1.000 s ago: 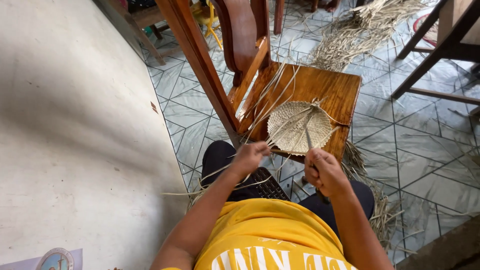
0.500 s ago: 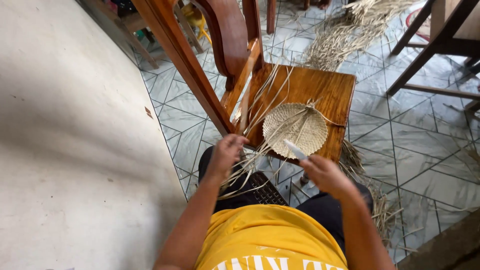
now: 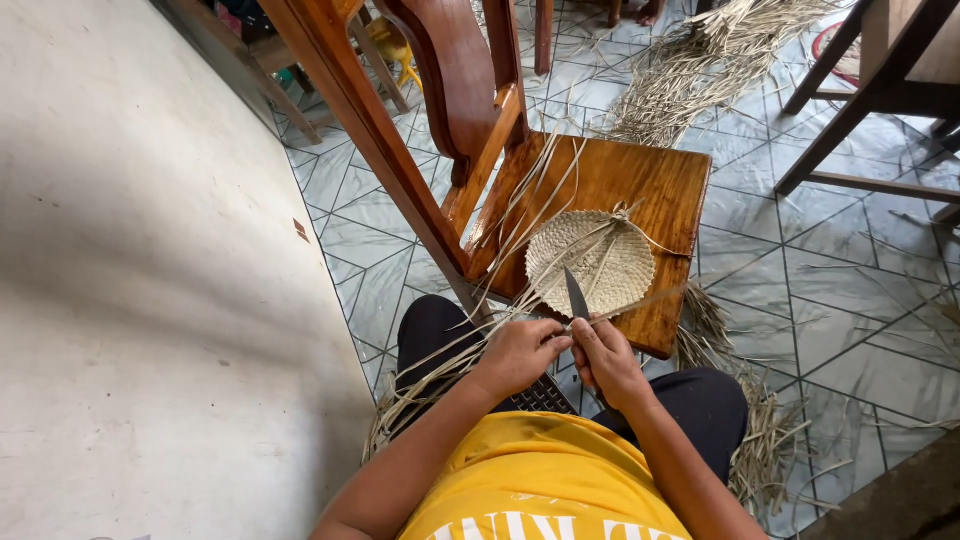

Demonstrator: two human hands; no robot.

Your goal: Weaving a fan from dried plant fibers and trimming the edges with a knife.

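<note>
Tiled floor, wooden chair (image 3: 640, 185); hands now together: right hand (image 3: 607, 358) grips knife (image 3: 576, 296), left hand (image 3: 520, 352) pinches strip (image 3: 640, 301).

Both bare forearms stretched forward from the lap and angled inward, left hand (image 3: 517, 355) curled palm down with fingers pinched together, right hand (image 3: 606, 357) closed in a fist just beside it, knuckles up, the two thumbs nearly touching

The knife (image 3: 576, 296) has a bright, smooth metal blade; the round mat (image 3: 600, 262) is rough woven dry straw; the chair (image 3: 640, 190) is glossy varnished wood.
</note>
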